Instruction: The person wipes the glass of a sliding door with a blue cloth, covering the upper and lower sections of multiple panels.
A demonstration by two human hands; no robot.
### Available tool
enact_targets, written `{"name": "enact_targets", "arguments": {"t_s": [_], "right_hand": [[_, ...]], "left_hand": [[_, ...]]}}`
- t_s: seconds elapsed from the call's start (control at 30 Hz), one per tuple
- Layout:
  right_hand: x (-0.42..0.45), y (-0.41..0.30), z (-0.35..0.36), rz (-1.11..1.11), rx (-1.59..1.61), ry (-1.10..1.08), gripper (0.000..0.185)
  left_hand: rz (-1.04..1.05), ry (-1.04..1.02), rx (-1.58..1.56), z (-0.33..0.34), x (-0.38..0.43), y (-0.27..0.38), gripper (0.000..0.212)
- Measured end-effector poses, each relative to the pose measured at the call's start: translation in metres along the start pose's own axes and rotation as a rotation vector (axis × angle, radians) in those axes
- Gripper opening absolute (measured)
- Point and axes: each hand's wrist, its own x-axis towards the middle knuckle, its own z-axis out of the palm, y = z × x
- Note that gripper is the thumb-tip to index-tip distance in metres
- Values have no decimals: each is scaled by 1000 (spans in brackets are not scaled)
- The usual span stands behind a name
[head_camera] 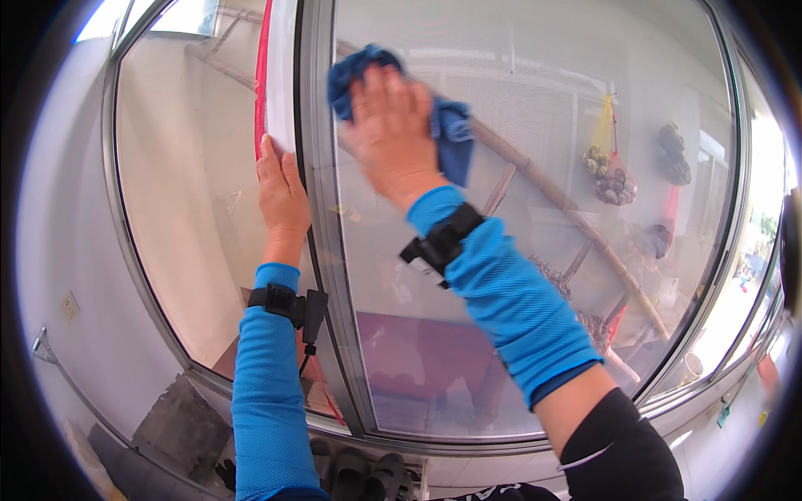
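My right hand (395, 134) presses a crumpled blue cloth (456, 134) flat against the large sliding glass pane (432, 257), near its left frame. The fingers are spread over the cloth and slightly blurred. My left hand (283, 194) lies against the window just left of the grey metal frame upright (322, 206). It touches the lower visible part of a white strip (280, 75) with a red edge (262, 94) and grips nothing that I can see. Whether the strip lies in front of or behind the glass is unclear.
Through the glass show a leaning bamboo ladder (532, 172), hanging net bags (615, 185) of bulbs and a purple-red surface (426, 351). Dark slippers (351, 473) stand below the sill. At left are a wall socket (70, 305) and a metal rail (88, 397).
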Motion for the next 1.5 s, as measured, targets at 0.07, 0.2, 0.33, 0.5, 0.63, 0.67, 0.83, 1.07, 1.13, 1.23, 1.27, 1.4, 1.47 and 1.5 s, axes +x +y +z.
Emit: {"name": "enact_targets", "arguments": {"t_s": [0.07, 0.2, 0.33, 0.5, 0.63, 0.67, 0.83, 1.07, 1.13, 1.23, 1.27, 1.4, 1.47, 1.5], "right_hand": [[-8, -40, 14, -56, 12, -53, 52], [-29, -62, 10, -103, 228, -77, 53], [-41, -15, -19, -167, 75, -81, 56], [-35, 77, -69, 15, 15, 42, 55], [-52, 186, -135, 132, -257, 64, 53], [-57, 211, -151, 172, -310, 76, 53], [-98, 346, -218, 255, -546, 129, 51], [-177, 481, -320, 702, -670, 167, 56], [-208, 488, -336, 764, -651, 158, 60], [-220, 476, -337, 860, -613, 143, 63], [-222, 466, -329, 908, -622, 152, 63], [-206, 410, -286, 926, -609, 215, 62], [-186, 374, -260, 737, -594, 183, 59], [-173, 352, -245, 639, -578, 171, 57]], "left_hand": [[54, 37, -24, -3, 0, -3, 45], [60, 23, -116, -8, 1, -5, 41], [37, 15, -131, 6, -7, -8, 42], [58, 10, -82, -3, 2, -34, 44], [90, 11, -79, 9, 1, -45, 44], [103, 32, -76, 8, 5, -56, 43], [102, 19, 26, -4, 9, -56, 46], [80, 19, 20, -5, 7, -48, 49], [65, 16, 18, -4, 6, -50, 49], [52, 25, 16, 0, 6, -50, 48], [51, 29, 22, 0, 6, -50, 48], [71, 50, 29, -2, 5, -51, 46], [31, 25, 61, -5, 6, -47, 48], [33, 40, 51, -3, 5, -49, 46]]}}
